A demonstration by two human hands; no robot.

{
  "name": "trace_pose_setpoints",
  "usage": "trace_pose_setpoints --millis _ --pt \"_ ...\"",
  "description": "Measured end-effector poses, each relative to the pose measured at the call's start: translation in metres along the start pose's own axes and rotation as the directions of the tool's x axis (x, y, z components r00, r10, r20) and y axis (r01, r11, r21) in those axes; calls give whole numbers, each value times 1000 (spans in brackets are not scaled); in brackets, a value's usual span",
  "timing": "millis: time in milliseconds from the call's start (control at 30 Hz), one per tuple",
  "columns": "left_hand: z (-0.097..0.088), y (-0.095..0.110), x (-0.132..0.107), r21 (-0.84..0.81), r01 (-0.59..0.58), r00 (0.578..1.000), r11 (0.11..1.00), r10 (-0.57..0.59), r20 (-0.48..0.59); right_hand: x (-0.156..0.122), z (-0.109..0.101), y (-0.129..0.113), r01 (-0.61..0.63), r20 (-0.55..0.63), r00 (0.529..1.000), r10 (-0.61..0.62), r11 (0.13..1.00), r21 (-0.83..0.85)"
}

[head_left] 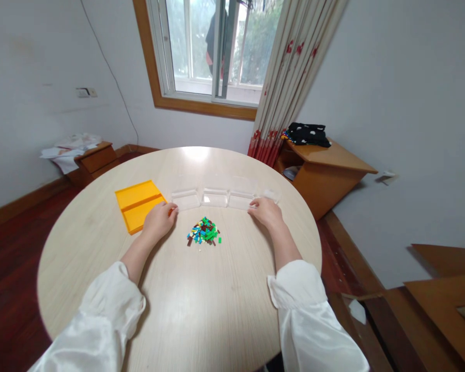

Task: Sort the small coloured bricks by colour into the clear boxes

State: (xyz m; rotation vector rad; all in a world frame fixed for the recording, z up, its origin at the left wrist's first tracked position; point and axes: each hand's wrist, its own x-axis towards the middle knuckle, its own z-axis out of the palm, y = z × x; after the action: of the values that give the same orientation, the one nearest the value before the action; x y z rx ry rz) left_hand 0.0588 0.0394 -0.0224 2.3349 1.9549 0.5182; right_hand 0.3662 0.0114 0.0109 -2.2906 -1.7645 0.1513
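Note:
Several small clear plastic boxes [216, 198] stand in a curved row across the middle of the round table. At the row's left end, my left hand [160, 222] has its fingers curled against the edge of the leftmost clear box [186, 200]. My right hand [267, 212] pinches at the right end of another clear box [241, 200], with a further clear piece [270, 195] partly hidden behind it. Between my hands, nearer to me, lies a pile of tiny building bricks [204, 231] in green, blue, brown, white and yellow. One green brick [219, 240] lies apart at its right.
An orange-yellow two-part tray [139, 199] lies beside my left hand on the pale table [201, 310]. Beyond are a window, a curtain [287, 72] and a wooden cabinet [321, 181] with folded black cloth [308, 134]. A person is partly visible outside the window.

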Motion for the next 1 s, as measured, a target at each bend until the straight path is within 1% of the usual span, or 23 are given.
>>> trace_pose_setpoints --millis 100,200,267,333,367,400,467,500,533,567,600,667,767,900,1000 --pt "-1 0 0 -40 2 1000 999 -3 -18 0 -1 0 42 -104 994 -41 999 10" --pt "-2 2 -1 -57 25 999 998 -27 -34 1 2 -8 163 -216 967 -139 982 99" --pt "-3 2 -2 -50 37 998 998 -40 -53 -2 8 -21 284 -234 944 -234 936 208" --pt "-4 3 -2 -36 38 993 999 -42 -110 -11 17 -37 417 -207 907 -366 847 330" --pt "-4 3 -2 -33 35 987 999 -39 -153 -17 22 -46 488 -192 873 -449 789 373" --pt "-4 2 -2 -35 28 979 999 -35 -202 -24 28 -56 558 -190 827 -530 728 398" --pt "-3 2 -1 -64 3 957 998 -21 -288 -41 38 -72 686 -146 704 -695 612 394" --pt "-3 2 -1 -89 -15 947 996 -14 -320 -48 42 -78 724 -101 654 -750 581 373" --pt "-2 3 -1 -118 -35 939 992 -8 -343 -55 46 -83 744 -57 621 -782 565 356" --pt "-2 3 -2 -148 -55 934 987 -2 -358 -60 50 -87 756 -17 599 -801 559 340" --pt "-2 4 -2 -177 -75 930 981 5 -368 -64 53 -89 761 12 590 -807 561 326" --pt "-1 6 -3 -222 -114 927 968 23 -375 -67 58 -93 765 31 587 -809 567 305" --pt "-1 10 -5 -268 -150 931 952 44 -363 -63 62 -94 761 5 603 -798 577 296" --pt "2 13 -5 -322 -162 956 933 67 -286 -55 66 -95 729 -63 647 -760 591 346" --pt "6 14 -5 -334 -216 968 917 157 -195 -52 70 -95 709 -114 658 -744 562 426"
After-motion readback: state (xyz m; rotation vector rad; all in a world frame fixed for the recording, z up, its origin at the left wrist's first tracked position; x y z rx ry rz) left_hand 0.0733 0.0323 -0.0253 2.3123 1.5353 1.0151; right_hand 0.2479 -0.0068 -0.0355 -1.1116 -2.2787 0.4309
